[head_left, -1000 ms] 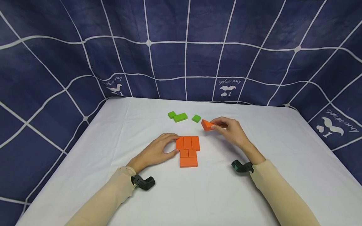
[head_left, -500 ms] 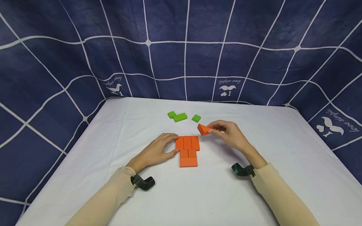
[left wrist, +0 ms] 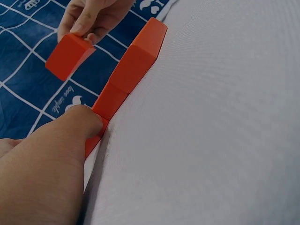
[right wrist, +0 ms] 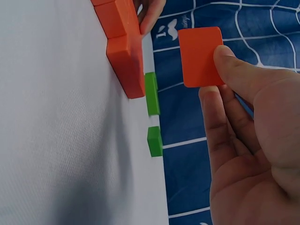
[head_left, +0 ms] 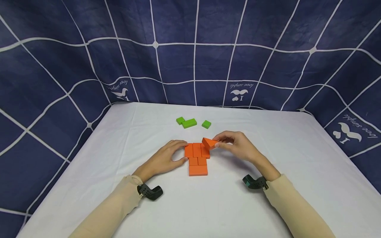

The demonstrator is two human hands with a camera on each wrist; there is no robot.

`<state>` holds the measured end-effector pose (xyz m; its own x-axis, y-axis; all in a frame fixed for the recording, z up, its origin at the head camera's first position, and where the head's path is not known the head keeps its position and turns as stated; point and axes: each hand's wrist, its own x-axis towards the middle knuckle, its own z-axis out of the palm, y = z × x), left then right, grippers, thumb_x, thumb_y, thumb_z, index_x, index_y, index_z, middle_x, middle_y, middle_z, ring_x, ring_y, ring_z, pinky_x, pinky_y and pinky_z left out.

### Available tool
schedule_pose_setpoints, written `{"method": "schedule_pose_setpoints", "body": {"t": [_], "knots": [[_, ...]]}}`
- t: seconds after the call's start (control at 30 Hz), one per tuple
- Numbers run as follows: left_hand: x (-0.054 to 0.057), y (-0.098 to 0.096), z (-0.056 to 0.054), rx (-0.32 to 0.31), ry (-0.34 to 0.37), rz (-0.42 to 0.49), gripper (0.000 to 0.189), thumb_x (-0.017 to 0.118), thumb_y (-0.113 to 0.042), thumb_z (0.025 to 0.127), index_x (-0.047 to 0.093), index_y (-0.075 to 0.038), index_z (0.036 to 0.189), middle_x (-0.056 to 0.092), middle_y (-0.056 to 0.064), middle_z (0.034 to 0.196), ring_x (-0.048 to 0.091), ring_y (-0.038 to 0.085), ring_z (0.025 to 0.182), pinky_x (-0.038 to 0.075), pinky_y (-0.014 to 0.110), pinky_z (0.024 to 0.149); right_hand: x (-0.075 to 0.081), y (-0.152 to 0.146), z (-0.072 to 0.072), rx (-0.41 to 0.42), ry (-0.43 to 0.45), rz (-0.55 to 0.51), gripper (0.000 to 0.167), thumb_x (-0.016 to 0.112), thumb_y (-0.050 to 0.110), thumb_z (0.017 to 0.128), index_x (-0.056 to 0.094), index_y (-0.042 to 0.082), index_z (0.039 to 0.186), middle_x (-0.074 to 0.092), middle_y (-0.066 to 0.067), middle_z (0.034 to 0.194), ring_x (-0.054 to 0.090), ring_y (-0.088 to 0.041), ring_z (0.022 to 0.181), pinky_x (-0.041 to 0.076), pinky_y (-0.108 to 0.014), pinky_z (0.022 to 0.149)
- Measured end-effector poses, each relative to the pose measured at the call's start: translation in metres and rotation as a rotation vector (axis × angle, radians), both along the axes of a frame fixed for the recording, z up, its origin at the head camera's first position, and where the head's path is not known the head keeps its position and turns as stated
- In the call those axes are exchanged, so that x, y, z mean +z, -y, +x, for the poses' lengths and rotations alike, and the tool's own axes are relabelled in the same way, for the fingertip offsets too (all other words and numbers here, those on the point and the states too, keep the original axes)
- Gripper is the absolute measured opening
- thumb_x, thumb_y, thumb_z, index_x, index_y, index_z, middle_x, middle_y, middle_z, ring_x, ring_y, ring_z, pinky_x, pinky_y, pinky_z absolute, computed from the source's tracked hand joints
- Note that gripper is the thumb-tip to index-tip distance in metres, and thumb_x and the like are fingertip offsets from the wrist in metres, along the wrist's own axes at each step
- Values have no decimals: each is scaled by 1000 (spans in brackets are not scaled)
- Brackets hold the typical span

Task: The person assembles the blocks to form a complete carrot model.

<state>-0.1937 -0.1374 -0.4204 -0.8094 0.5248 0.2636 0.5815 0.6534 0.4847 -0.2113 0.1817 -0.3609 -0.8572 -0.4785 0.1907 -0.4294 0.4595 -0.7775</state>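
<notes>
Head view: the right hand (head_left: 241, 147) pinches an orange wedge (head_left: 209, 143) above the flat orange blocks (head_left: 197, 150), the left hand (head_left: 166, 158) resting loose-fingered against them; placing, I'd judge, so next it wants lining up and lowering gently.

Left hand (head_left: 163, 158) low, fingers (head_left: 178, 143) and thumb (head_left: 180, 162) parted, right hand (head_left: 242, 147) higher, fingers pinching, forearms (head_left: 297, 205) angled inward

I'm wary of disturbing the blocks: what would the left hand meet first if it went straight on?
Likely the leftmost orange block, whose edge the left hand seems to be touching.
</notes>
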Motion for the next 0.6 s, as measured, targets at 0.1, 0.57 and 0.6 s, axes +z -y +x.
{"method": "schedule_pose_setpoints", "body": {"t": [0.1, 0.57, 0.6], "knots": [[1, 0, 0, 0, 5, 1, 56, 72, -36, 95, 59, -12, 144, 58, 3, 146, 53, 20, 136, 42, 42, 119, 1, 2, 3, 28, 9, -9, 19, 78, 12, 92, 77, 12, 111, 75, 0, 104, 66, -19, 92, 58, -24, 88], [0, 0, 0, -3, -2, 2, 56, 72, -36, 95, 59, -12, 144, 59, 4, 146, 53, 21, 136, 42, 43, 118, 2, 9, 12, 139, 28, -10, 18, 78, 11, 92, 77, 14, 110, 75, 2, 102, 65, -17, 90, 57, -25, 85], [0, 0, 0, -3, -1, 1, 56, 72, -36, 95, 59, -12, 144, 58, 4, 146, 53, 21, 136, 42, 43, 118, 2, 10, 12, 147, 33, -9, 18, 77, 11, 93, 78, 14, 110, 75, 2, 103, 65, -17, 90, 57, -25, 85]]}}
